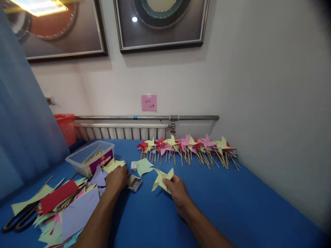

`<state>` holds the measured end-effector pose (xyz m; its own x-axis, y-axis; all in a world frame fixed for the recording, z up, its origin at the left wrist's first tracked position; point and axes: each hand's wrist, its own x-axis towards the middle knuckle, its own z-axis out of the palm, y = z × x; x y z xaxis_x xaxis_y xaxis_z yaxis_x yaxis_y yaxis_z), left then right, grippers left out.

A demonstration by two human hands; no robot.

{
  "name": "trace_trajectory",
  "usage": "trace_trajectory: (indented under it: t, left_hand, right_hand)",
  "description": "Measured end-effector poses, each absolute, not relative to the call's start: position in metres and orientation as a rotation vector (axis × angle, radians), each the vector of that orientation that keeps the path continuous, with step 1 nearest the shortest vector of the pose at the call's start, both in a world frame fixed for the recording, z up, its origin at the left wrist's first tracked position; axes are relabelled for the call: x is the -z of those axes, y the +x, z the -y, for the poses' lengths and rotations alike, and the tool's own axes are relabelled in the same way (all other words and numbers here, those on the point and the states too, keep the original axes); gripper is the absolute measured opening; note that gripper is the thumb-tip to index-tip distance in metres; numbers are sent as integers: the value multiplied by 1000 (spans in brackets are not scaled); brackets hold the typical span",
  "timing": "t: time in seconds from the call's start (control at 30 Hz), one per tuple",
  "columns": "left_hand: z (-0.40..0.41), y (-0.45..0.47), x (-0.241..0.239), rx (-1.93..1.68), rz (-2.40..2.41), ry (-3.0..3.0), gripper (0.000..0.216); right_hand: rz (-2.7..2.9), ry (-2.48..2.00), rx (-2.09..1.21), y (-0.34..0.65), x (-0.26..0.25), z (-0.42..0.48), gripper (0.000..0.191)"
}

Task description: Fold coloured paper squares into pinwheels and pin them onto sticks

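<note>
My right hand (178,193) pinches a folded pale yellow paper pinwheel (162,178) just above the blue table (232,206). My left hand (116,179) is closed, knuckles up, at a small open cardboard box (134,182); its fingertips are hidden. A loose green-yellow paper square (143,166) and a tiny white box (133,166) lie just beyond the hands. A row of finished pinwheels on sticks (188,146), red, pink and yellow, lies along the far edge by the wall.
A clear plastic tub with sticks (90,158) stands at the back left. Cut coloured papers (69,206) and black scissors (18,218) are piled at the left front. An orange basket (66,127), a radiator and a pipe (144,117) sit behind the table.
</note>
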<state>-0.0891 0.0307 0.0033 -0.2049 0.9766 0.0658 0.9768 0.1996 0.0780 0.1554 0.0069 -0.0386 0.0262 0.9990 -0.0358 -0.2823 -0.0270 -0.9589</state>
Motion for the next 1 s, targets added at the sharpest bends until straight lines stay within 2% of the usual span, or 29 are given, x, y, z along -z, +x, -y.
trace_trajectory:
  t: [0.17, 0.4, 0.83, 1.0]
  left_hand:
    - [-32, -91, -5, 155, 2442, -2045, 31]
    - [-32, -87, -3, 153, 2418, -1964, 39]
    - [-27, -80, -7, 363, 2430, -1921, 21]
    - [-24, -77, -12, 343, 2461, -1898, 21]
  right_hand:
    - [989, -1045, -1320, 157, 38, -6, 33]
    - [972, -1058, -1325, 157, 37, -5, 34]
    - [1000, -1037, -1315, 157, 39, -6, 34]
    - [1007, -1015, -1315, 158, 39, -4, 34]
